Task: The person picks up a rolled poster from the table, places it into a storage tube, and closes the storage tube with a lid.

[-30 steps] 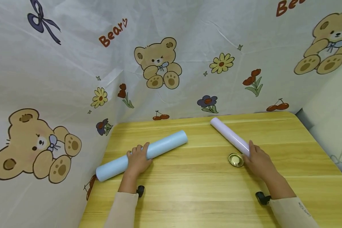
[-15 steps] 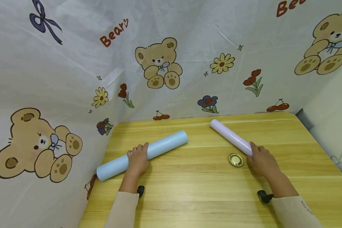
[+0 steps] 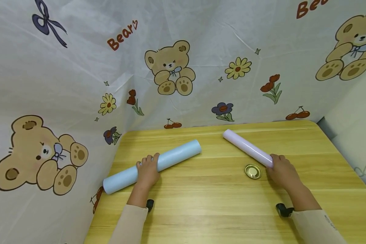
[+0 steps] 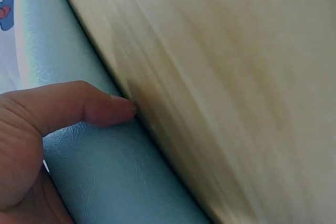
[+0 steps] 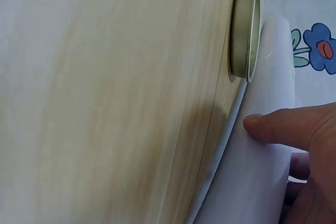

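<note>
My left hand [image 3: 147,172] grips a light blue roll [image 3: 179,155] around its middle. The roll slants across the left half of the table. In the left wrist view its surface looks finely creased like leatherette, and my thumb [image 4: 107,109] lies across it. On the right, my right hand [image 3: 283,172] holds the near end of a thinner, glossy lilac roll [image 3: 247,147], whose far end points toward the back of the table. The right wrist view shows my thumb [image 5: 262,127] on its upper side, the other fingers partly hidden behind it.
A small round gold dish [image 3: 252,171] sits on the wooden table [image 3: 201,200], just left of my right hand and close by the lilac roll. A white cloth [image 3: 201,30] printed with bears and flowers hangs along the back and left edges.
My right hand has shifted slightly to the right with the near end of the lilac roll, whose far end has swung a little left and nearer. The left hand and blue roll stay put.
</note>
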`<state>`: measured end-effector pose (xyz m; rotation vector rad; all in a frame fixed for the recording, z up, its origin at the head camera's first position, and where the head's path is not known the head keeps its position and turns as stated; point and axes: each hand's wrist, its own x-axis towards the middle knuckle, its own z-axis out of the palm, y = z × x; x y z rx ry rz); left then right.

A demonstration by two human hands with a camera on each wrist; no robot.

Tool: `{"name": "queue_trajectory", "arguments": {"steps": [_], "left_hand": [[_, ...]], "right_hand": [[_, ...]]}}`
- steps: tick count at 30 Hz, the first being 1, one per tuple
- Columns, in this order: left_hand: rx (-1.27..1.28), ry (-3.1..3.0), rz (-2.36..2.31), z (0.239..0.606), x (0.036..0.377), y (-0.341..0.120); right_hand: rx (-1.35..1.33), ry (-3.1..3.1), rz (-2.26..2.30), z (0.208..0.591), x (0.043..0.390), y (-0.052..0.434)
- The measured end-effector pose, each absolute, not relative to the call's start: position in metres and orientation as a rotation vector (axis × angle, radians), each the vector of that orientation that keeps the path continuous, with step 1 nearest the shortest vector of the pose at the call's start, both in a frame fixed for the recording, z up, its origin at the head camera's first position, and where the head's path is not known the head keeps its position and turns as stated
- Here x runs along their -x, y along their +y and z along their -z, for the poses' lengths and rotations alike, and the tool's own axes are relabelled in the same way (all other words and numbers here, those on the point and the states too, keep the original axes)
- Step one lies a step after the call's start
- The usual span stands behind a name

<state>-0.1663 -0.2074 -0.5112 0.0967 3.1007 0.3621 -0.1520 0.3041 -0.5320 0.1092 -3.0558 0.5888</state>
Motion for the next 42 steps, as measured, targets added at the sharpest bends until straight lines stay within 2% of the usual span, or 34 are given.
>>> {"name": "queue_trajectory", "arguments": {"steps": [18, 42], "left_hand": [[-0.136, 3.091, -0.395, 0.505, 0.163, -0.207], [-0.34, 3.228, -0.3, 0.492, 0.155, -0.204]], "right_hand": [[-0.196, -2.962, -0.681, 0.526, 0.149, 0.302], [-0.392, -2.814, -0.686, 0.514, 0.135, 0.311]]}}
